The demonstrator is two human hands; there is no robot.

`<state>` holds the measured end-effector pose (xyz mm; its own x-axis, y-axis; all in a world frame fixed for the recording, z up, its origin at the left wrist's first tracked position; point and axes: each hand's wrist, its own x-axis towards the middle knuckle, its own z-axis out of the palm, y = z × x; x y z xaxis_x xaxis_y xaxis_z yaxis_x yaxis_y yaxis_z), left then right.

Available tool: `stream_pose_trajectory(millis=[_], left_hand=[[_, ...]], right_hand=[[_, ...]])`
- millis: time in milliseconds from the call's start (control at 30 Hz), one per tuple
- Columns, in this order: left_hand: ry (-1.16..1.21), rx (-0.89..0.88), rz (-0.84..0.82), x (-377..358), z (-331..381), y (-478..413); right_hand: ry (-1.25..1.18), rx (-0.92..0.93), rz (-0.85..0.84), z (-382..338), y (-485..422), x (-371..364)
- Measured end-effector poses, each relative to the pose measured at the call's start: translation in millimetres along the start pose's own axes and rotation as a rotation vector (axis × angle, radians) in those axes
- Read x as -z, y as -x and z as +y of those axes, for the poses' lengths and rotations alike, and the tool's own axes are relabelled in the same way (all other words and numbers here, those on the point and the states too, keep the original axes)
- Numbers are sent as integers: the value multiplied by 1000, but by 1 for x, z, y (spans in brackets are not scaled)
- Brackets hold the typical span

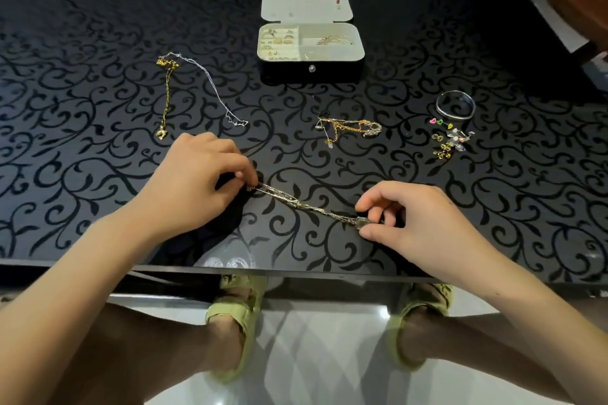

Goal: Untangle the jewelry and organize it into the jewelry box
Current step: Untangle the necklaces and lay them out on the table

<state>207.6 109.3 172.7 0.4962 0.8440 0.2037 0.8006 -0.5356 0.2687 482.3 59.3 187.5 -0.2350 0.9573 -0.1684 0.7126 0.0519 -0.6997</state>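
Observation:
A thin gold chain (296, 202) is stretched low over the black patterned table (98, 92) between both hands. My left hand (194, 181) pinches its left end. My right hand (408, 217) pinches the pendant end (360, 222). The open jewelry box (311, 71) stands at the back centre, with rings in its left compartments, gold pieces at the right and earrings pinned in the lid. A gold chain with a pendant (166, 95) and a silver chain (214, 89) lie at the left. A tangled gold bundle (350, 128) lies in the middle.
A silver bangle (455, 105) lies at the right, with several small coloured earrings and beads (449, 138) just in front of it. The table's front edge (296, 273) runs below my hands; my knees and green sandals show beneath it. Furniture stands at the far right.

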Motion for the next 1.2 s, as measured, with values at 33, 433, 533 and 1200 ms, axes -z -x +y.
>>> stream_pose_trajectory(millis=[33, 433, 533, 1200], left_hand=[[-7, 3, 8, 0, 2, 0], [165, -108, -3, -24, 58, -7], [138, -152, -18, -28, 60, -7], [25, -248, -55, -34, 57, 0]], right_hand=[[-24, -15, 2, 1, 0, 1], [-120, -44, -30, 3, -9, 17], [-58, -13, -2, 5, -17, 16], [380, 133, -92, 4, -5, 14]])
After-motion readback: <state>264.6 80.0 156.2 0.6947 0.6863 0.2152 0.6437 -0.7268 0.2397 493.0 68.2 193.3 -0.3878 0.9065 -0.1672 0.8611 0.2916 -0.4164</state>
